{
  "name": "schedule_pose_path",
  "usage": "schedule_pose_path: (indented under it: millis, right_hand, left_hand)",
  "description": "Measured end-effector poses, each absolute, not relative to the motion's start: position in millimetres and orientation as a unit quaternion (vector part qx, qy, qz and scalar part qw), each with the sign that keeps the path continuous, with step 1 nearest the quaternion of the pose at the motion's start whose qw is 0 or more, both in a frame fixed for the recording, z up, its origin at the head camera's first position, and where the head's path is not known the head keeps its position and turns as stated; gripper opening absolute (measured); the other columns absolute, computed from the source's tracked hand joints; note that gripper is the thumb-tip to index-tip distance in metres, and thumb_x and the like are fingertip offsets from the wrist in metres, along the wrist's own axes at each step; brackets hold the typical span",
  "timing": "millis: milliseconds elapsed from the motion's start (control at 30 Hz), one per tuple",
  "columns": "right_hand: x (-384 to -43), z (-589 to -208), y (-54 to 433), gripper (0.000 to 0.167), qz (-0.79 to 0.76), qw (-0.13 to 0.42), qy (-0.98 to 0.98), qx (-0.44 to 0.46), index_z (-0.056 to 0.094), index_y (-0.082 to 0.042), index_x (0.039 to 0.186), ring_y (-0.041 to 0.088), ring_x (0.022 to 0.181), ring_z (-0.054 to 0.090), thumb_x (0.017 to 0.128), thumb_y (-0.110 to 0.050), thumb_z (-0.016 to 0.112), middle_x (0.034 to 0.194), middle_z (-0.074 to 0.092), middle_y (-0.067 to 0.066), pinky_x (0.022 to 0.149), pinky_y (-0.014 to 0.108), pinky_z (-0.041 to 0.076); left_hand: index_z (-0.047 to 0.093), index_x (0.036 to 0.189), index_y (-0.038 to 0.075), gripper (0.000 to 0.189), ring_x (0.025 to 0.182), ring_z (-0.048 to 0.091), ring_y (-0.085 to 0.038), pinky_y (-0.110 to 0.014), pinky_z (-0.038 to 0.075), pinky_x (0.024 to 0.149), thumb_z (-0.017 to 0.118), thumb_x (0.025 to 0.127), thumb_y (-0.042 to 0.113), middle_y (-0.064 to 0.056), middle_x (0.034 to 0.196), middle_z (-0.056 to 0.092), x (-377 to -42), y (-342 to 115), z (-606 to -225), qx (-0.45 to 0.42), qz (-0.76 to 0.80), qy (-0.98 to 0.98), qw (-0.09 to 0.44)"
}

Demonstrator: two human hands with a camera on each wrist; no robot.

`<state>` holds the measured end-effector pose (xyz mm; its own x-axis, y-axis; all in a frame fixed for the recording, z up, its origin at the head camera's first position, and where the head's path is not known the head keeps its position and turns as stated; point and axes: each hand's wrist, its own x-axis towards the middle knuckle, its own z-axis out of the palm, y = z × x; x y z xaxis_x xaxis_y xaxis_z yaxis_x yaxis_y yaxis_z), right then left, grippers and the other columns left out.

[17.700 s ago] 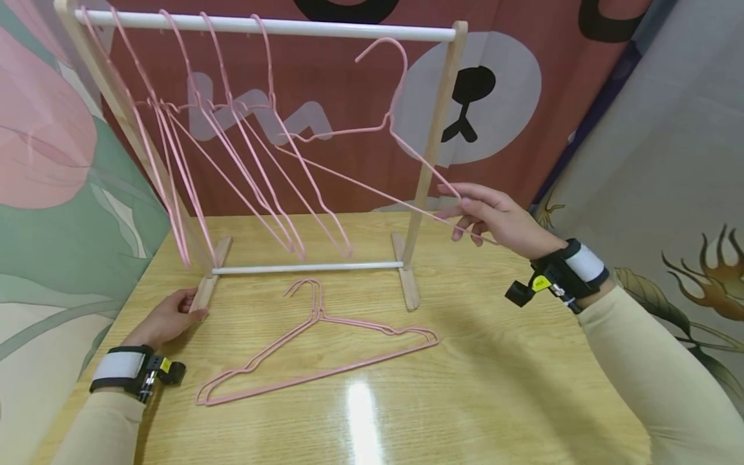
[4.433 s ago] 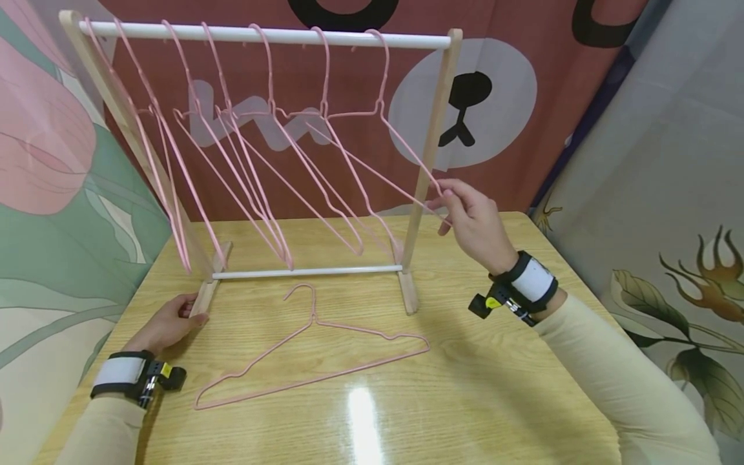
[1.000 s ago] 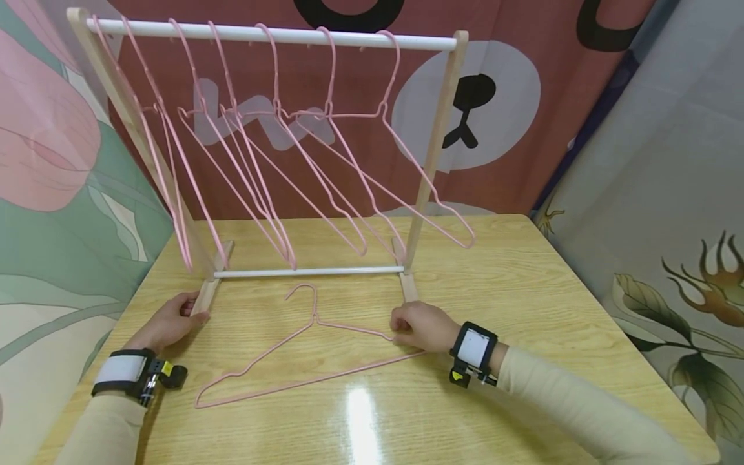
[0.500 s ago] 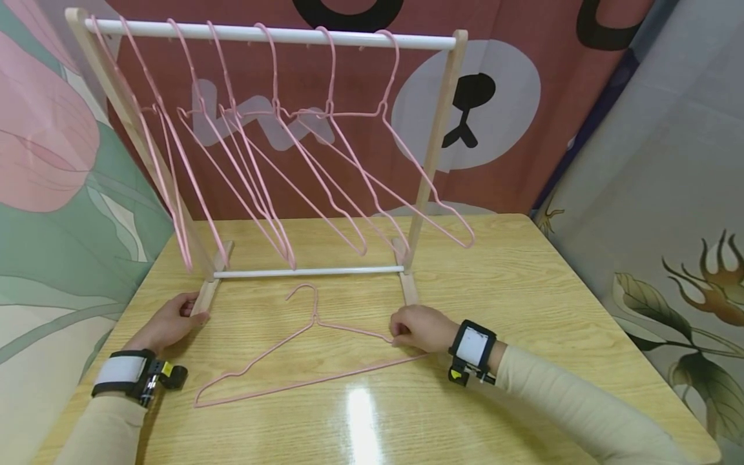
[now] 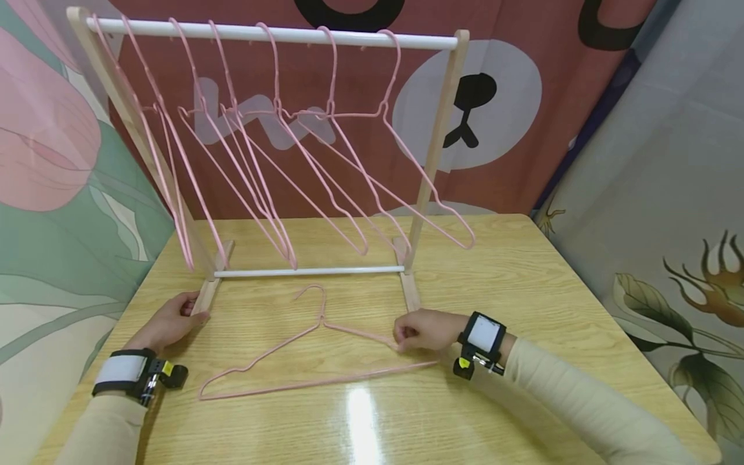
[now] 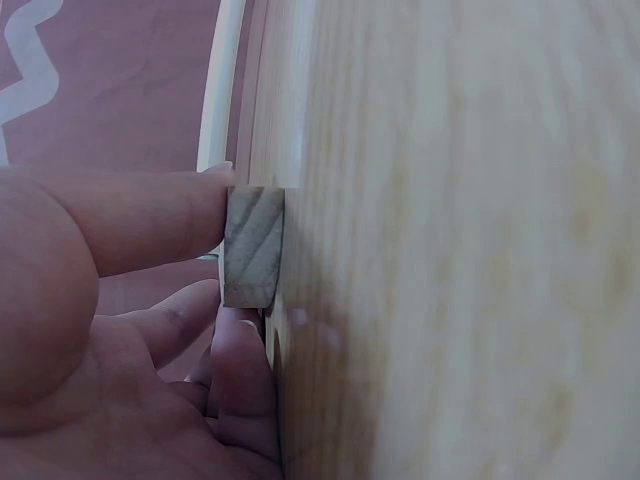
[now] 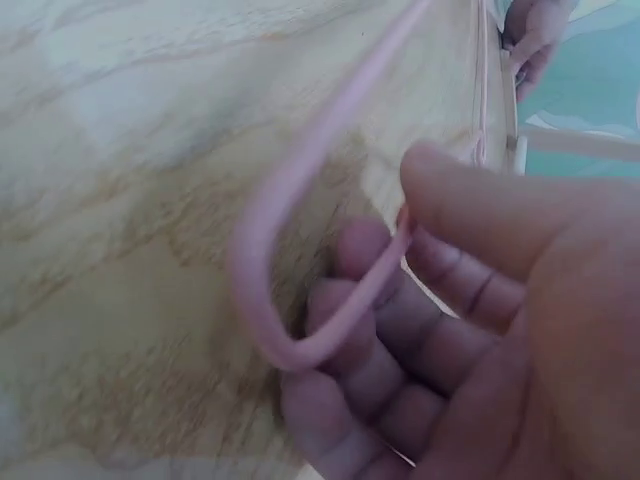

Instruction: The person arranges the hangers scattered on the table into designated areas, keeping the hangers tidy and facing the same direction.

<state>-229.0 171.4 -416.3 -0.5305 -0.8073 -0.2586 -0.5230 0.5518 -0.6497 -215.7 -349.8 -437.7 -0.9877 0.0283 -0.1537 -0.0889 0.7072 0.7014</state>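
In the head view, my left hand (image 5: 168, 321) holds the front end of the rack's left wooden foot (image 5: 205, 296). The left wrist view shows the thumb on one side of that foot's squared end (image 6: 254, 247) and fingers below it. My right hand (image 5: 429, 329) pinches the right shoulder of a pink clothes hanger (image 5: 325, 381) over the table. In the right wrist view the thumb and curled fingers close on the hanger's thin wire (image 7: 262, 225) beside its rounded corner. Several more pink hangers (image 5: 278, 106) hang from the rack's white top rod (image 5: 360, 37).
The rack's right foot (image 5: 409, 290) lies just behind my right hand. A white lower rod (image 5: 308, 272) joins both feet. The wooden table (image 5: 500, 278) ends at a red printed curtain (image 5: 360, 174); patterned cloth hangs on both sides.
My right hand has left the rightmost hanging hanger and come down to the one on the table. In the last half second that hanger has shifted right, its right end rising slightly. My left hand stays put.
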Motion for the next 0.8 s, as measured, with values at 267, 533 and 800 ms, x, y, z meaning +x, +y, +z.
schedule_pose_path:
  millis: [267,533,800]
  right_hand:
    - [-234.0,-417.9,178.9,0.030,-0.315,0.409,0.770,-0.376,0.064,-0.016,0.134,0.005,0.055,0.043,0.105,-0.021,0.058,0.071,0.049,-0.006,0.057,0.020,0.038]
    - [-235.4,-425.8,181.5,0.035,-0.391,0.455,0.715,-0.359,0.059,-0.008,0.139,0.011,0.070,0.055,0.110,-0.021,0.047,0.081,0.059,0.001,0.063,0.022,0.046]
    - [-234.5,-424.3,185.2,0.042,-0.484,0.516,0.637,-0.306,0.045,0.000,0.148,0.023,0.078,0.074,0.112,-0.021,0.039,0.120,0.065,0.030,0.061,0.031,0.058]
  left_hand:
    - [0.027,0.144,-0.024,0.062,0.103,0.046,-0.038,-0.034,0.040,0.080,0.057,0.104,0.013,-0.029,0.115,0.047,-216.1,-349.3,-437.3,-0.010,0.380,0.922,0.072]
    - [0.026,0.144,-0.025,0.062,0.104,0.046,-0.039,-0.034,0.040,0.081,0.056,0.103,0.012,-0.031,0.117,0.047,-214.7,-348.8,-437.9,-0.011,0.386,0.919,0.074]
    - [0.026,0.144,-0.024,0.062,0.103,0.045,-0.039,-0.035,0.040,0.080,0.056,0.104,0.013,-0.030,0.116,0.046,-214.4,-347.9,-435.3,-0.013,0.385,0.919,0.079]
